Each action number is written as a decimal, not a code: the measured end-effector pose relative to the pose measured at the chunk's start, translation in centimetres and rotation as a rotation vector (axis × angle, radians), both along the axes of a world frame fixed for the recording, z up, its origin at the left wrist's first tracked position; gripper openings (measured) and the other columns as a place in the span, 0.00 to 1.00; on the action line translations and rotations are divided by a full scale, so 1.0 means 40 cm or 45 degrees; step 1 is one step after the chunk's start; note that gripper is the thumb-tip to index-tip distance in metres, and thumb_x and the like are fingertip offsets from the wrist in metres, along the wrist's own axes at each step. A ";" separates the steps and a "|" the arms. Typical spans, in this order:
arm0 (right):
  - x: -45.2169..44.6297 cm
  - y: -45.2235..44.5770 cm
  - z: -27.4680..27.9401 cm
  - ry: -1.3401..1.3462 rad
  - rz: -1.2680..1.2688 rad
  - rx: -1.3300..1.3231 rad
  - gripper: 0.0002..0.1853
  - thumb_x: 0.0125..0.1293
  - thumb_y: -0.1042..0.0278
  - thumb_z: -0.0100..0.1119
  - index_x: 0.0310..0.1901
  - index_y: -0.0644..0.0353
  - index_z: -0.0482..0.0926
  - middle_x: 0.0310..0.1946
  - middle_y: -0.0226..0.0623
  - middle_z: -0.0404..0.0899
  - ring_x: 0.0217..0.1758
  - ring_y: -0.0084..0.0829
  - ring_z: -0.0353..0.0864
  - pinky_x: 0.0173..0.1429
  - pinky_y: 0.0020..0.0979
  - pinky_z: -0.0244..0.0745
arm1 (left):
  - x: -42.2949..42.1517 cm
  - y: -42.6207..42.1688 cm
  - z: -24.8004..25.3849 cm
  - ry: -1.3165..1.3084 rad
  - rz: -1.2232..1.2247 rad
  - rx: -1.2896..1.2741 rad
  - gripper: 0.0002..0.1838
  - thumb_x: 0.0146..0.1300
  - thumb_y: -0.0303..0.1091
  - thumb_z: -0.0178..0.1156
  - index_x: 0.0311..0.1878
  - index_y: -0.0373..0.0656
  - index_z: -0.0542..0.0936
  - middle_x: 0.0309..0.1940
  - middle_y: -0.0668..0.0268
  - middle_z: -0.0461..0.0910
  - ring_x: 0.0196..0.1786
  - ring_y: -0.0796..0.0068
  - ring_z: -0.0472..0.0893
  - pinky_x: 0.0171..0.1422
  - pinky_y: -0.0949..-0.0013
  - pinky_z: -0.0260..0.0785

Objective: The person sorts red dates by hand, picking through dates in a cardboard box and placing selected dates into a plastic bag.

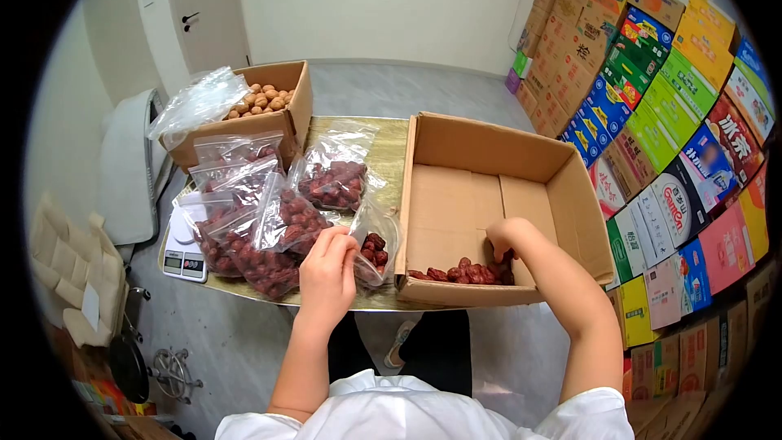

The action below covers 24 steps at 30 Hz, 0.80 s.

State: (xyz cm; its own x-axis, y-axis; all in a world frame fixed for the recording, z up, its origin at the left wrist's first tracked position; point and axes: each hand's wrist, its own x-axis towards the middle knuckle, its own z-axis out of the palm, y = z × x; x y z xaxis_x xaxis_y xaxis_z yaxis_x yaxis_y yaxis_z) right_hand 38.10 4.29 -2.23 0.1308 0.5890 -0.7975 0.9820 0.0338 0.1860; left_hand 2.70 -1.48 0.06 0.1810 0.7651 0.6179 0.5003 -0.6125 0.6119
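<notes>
My left hand (pixel 327 267) pinches the open edge of a clear zip bag (pixel 389 224), which holds a small heap of dried red dates (pixel 374 249). My right hand (pixel 515 236) reaches over the near wall of a cardboard box (pixel 489 165), its fingers curled at the end of a pile of red dates (pixel 466 272). The fingertips are partly hidden, with dark red dates showing at them. Left of my left hand lie several filled zip bags (pixel 277 265) of dates, heaped together. Another filled bag (pixel 332 183) rests behind them.
A carton (pixel 299 114) of walnuts (pixel 262 101) stands at the back left, with empty plastic bags (pixel 195 106) draped over it. Under the filled bags sits a kitchen scale (pixel 184 264). Stacked cartons (pixel 652 138) line the right; a beige chair (pixel 77 269) stands left.
</notes>
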 end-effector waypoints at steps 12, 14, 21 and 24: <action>0.042 0.028 -0.046 0.227 -0.115 0.156 0.17 0.54 0.71 0.68 0.45 0.70 0.83 0.34 0.47 0.86 0.28 0.38 0.88 0.30 0.37 0.84 | 0.010 0.008 -0.010 -0.037 -0.012 -0.037 0.04 0.61 0.17 0.58 0.39 0.35 0.77 0.45 0.52 0.80 0.44 0.48 0.82 0.48 0.57 0.75; 0.028 0.029 -0.030 0.205 -0.151 0.199 0.16 0.54 0.68 0.70 0.42 0.69 0.84 0.36 0.49 0.87 0.31 0.39 0.89 0.34 0.38 0.84 | 0.014 0.007 -0.010 -0.064 -0.003 -0.024 0.04 0.61 0.17 0.58 0.39 0.35 0.77 0.44 0.52 0.80 0.44 0.49 0.82 0.48 0.57 0.75; 0.028 0.043 0.048 0.742 -0.130 1.116 0.11 0.57 0.69 0.67 0.36 0.68 0.81 0.30 0.46 0.85 0.28 0.38 0.86 0.34 0.37 0.82 | 0.013 0.011 -0.011 -0.070 0.009 0.016 0.05 0.60 0.17 0.59 0.38 0.35 0.77 0.44 0.52 0.80 0.43 0.49 0.82 0.48 0.58 0.75; -0.022 0.039 0.149 1.293 -0.315 1.208 0.09 0.60 0.73 0.66 0.40 0.65 0.78 0.26 0.37 0.83 0.26 0.22 0.81 0.32 0.26 0.78 | 0.014 0.012 -0.012 -0.077 0.014 0.021 0.05 0.60 0.16 0.59 0.38 0.35 0.77 0.44 0.53 0.80 0.43 0.49 0.82 0.48 0.58 0.75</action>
